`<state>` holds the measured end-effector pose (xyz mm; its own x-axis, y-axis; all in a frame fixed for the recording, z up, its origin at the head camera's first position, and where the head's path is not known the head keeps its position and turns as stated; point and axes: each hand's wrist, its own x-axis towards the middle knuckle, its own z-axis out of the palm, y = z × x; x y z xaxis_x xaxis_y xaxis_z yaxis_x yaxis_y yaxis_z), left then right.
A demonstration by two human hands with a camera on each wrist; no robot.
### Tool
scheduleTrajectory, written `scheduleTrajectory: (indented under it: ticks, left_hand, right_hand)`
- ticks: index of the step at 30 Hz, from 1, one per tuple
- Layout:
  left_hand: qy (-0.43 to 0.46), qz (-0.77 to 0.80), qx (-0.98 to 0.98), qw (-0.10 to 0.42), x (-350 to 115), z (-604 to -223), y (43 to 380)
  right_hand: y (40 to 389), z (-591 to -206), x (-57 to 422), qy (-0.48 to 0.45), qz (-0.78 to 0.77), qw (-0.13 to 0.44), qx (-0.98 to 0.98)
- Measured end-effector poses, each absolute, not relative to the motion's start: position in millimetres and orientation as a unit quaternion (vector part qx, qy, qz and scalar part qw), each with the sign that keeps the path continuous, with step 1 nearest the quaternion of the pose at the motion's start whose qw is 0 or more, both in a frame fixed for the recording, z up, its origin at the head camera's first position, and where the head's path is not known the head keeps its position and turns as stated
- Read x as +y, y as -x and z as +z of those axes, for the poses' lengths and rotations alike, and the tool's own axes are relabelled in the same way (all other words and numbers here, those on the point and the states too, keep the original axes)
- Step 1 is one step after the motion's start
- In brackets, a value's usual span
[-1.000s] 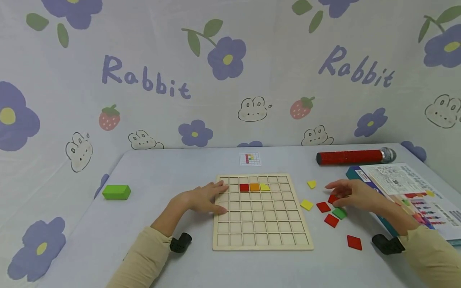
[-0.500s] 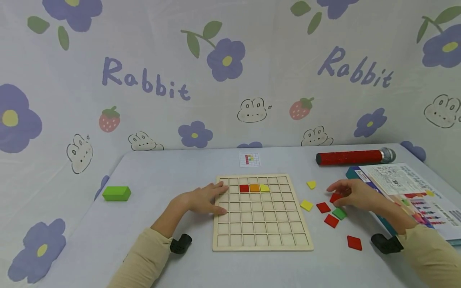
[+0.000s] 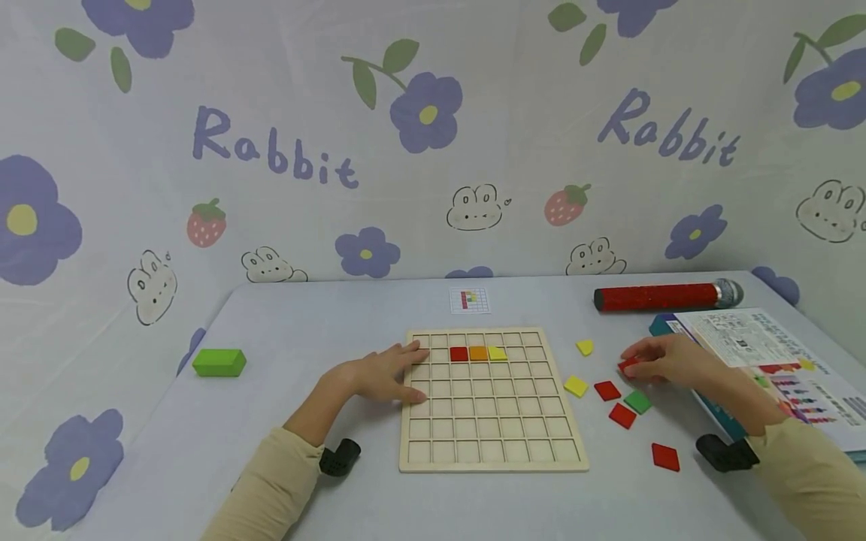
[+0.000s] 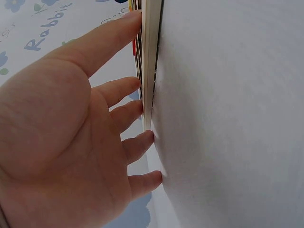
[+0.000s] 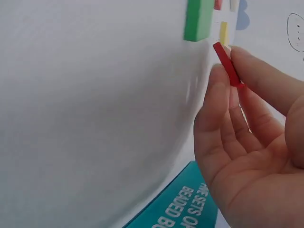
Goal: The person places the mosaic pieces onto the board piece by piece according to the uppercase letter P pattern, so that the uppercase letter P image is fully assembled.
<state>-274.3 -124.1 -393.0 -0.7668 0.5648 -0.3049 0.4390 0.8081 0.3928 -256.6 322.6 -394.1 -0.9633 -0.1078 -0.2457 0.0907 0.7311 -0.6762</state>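
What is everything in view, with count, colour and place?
Grid board: 1, pale wood, mid-table
Board tiles: 3, red, orange, yellow, second row from far edge
Pattern card: 1, white, multicoloured, behind board
Loose tiles: 6, two yellow, three red, one green, right of board
Held tile: 1, red, in right hand
Green block: 1, green, table's left
Microphone: 1, red, black, silver, far right
Box: 1, teal, multicoloured, table's right
Table: 1, white, beneath board
Backdrop: 1, white, purple, behind
Sleeves: 2, beige, forearms
Wrist devices: 2, black, wrists
Left hand: 1, on board's left edge
Right hand: 1, pinching held tile

Card (image 3: 470, 300) behind board (image 3: 494, 466), loose tiles (image 3: 622, 415) right
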Motion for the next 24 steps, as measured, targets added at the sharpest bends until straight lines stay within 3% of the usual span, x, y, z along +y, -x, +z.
scheduleTrajectory:
  ticks: [24]
  left_hand:
    - [-0.270,0.154,0.927,0.209,-124.0,-393.1,275.0]
  right_hand:
    - [273.3,-390.2,267.9,0.021,-0.447,0.160,0.880]
